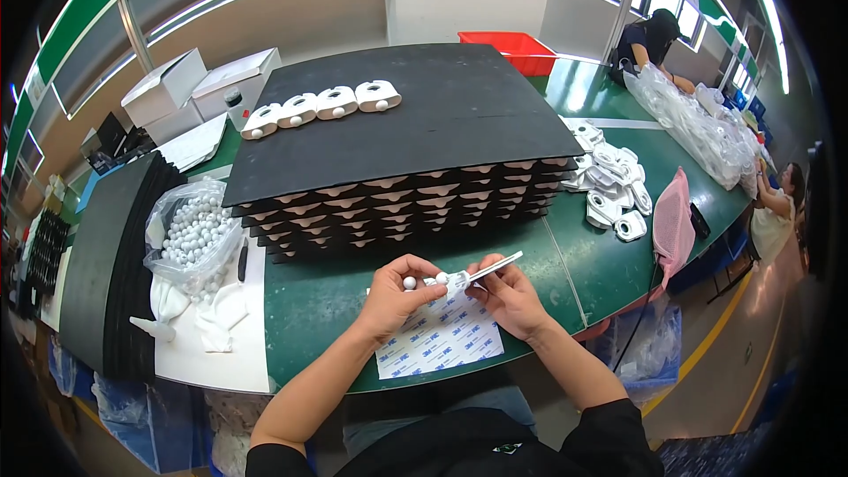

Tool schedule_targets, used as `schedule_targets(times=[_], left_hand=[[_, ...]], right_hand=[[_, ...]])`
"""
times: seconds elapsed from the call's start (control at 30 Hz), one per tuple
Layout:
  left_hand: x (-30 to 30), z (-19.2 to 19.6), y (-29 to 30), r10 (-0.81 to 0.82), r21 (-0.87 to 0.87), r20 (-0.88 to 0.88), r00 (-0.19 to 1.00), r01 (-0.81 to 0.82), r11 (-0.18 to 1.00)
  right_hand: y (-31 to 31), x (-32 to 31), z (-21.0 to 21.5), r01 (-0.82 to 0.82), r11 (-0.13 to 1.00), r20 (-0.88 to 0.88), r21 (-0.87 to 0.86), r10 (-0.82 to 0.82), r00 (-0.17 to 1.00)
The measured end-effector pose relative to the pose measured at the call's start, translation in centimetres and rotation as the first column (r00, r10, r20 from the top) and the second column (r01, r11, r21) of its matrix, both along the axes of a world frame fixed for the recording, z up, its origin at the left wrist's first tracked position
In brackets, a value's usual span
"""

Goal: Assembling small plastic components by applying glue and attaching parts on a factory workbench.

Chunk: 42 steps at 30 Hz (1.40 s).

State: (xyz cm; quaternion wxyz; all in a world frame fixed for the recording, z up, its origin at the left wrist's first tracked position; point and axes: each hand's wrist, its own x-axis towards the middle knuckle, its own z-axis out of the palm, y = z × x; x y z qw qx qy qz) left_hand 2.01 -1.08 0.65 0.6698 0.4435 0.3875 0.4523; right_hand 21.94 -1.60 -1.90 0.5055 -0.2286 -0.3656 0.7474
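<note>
My left hand (394, 300) is closed with its fingertips on a small white ball (442, 278). A second white ball (409, 283) sits against its fingers. That first ball touches a white plastic part (458, 283), which my right hand (516, 304) grips with thumb and fingers. The part is turned edge-on, so its thin flat side (496, 266) points up to the right. Below both hands lies a white sheet with blue print (442, 344). Several white plastic housings (336, 102), each with a ball at its front, stand in a row on a black board (424, 128).
Boards are stacked with white parts between them. A bag of white balls (194, 231) and a white cloth (221, 318) lie left; loose housings (609, 172) and a pink mesh piece (674, 221) lie right. A red bin (512, 51) and a co-worker (649, 44) are farther back.
</note>
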Motion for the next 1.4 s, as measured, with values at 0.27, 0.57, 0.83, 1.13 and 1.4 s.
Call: schedule_targets(times=[0.27, 0.57, 0.83, 1.13, 1.4], left_hand=[[0.1, 0.2, -0.4, -0.029, 0.058, -0.093, 0.995, 0.034, 0.998], [0.2, -0.4, -1.2, 0.097, 0.376, -0.297, 0.950, 0.023, 0.926], [-0.2, -0.8, -1.3, 0.331, 0.747, -0.242, 0.912, -0.042, 0.664], [-1.5, -1.0, 0.1, 0.080, 0.244, 0.167, 0.983, -0.120, 0.962], [-1.8, -1.0, 1.1, 0.093, -0.303, 0.577, 0.811, 0.107, 0.947]], right_hand=[[-0.1, -0.3, 0.1, -0.035, 0.998, 0.042, 0.051, 0.033, 0.999], [-0.5, -0.5, 0.5, -0.035, 0.998, 0.186, -0.046, 0.043, 0.982], [-0.2, -1.0, 3.5, -0.123, 0.954, 0.332, 0.273, 0.027, 0.943], [9.2, -5.2, 15.3, -0.004, 0.725, 0.399, 0.688, -0.374, 0.837], [25.6, -4.7, 14.5, 0.178, 0.572, 0.502, 0.801, -0.803, 0.322]])
